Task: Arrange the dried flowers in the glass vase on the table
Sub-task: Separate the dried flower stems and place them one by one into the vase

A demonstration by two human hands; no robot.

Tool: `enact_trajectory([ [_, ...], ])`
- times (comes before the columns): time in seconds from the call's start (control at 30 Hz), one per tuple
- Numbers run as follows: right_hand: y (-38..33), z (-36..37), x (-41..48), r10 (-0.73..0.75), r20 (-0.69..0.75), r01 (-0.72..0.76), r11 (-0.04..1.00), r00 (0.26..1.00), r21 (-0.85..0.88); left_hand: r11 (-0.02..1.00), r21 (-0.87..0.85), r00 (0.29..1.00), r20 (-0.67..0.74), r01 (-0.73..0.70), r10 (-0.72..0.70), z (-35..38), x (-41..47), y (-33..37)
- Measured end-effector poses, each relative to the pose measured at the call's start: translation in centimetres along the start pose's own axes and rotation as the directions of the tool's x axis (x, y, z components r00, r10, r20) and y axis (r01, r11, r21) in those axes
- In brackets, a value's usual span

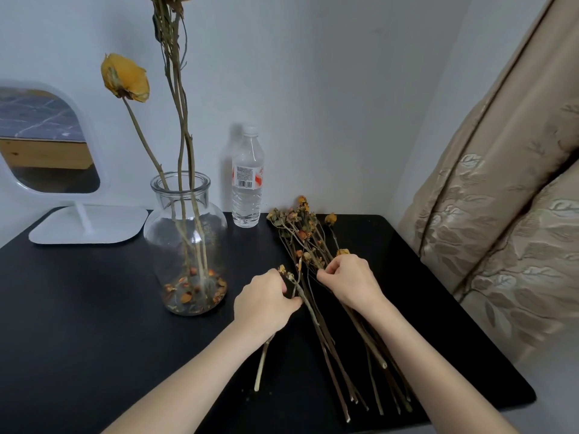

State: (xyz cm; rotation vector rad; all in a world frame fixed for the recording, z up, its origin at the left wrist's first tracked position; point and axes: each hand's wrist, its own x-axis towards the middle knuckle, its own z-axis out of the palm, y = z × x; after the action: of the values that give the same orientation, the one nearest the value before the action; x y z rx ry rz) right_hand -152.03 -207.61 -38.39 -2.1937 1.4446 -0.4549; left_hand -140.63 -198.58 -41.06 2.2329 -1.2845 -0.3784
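While left hand is gripping one stem | right hand is pinching the bundle down | lifting slowly is advisable, freeing brittle heads before reaching the vase.

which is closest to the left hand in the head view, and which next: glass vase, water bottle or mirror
1. glass vase, on the table just left of the left hand
2. water bottle, behind the hand, against the wall
3. mirror, far left at the back of the table
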Motion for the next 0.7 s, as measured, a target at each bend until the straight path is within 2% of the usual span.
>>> enact_trajectory([
  [0.17,0.2,0.0,0.3,-0.018,0.003,0.018,1.0,1.0,-0.017,0.996,0.014,0.992,-0.091,-0.085,0.086,-0.2,-1.1,0.4],
  [0.27,0.2,0.2,0.3,-0.015,0.005,0.015,1.0,1.0,-0.018,0.982,0.121,0.98,-0.119,-0.145,0.159,-0.2,-2.1,1.0],
  [0.37,0.3,0.3,0.4,-0.005,0.009,0.005,1.0,1.0,-0.017,0.941,0.28,0.975,-0.06,-0.191,0.216,0.4,-3.0,2.3],
  [0.47,0.3,0.4,0.4,-0.001,0.001,0.001,1.0,1.0,-0.013,0.904,0.374,0.978,0.066,-0.206,0.196,1.2,-3.0,3.3],
  [0.57,0.3,0.6,0.3,-0.005,-0.004,0.005,1.0,1.0,-0.025,0.888,0.418,0.978,0.151,-0.193,0.142,1.6,-2.9,4.1],
  [0.7,0.3,0.7,0.2,-0.021,-0.018,0.02,0.999,1.0,-0.046,0.916,0.38,0.982,0.177,-0.129,0.065,1.8,-2.7,4.4],
])
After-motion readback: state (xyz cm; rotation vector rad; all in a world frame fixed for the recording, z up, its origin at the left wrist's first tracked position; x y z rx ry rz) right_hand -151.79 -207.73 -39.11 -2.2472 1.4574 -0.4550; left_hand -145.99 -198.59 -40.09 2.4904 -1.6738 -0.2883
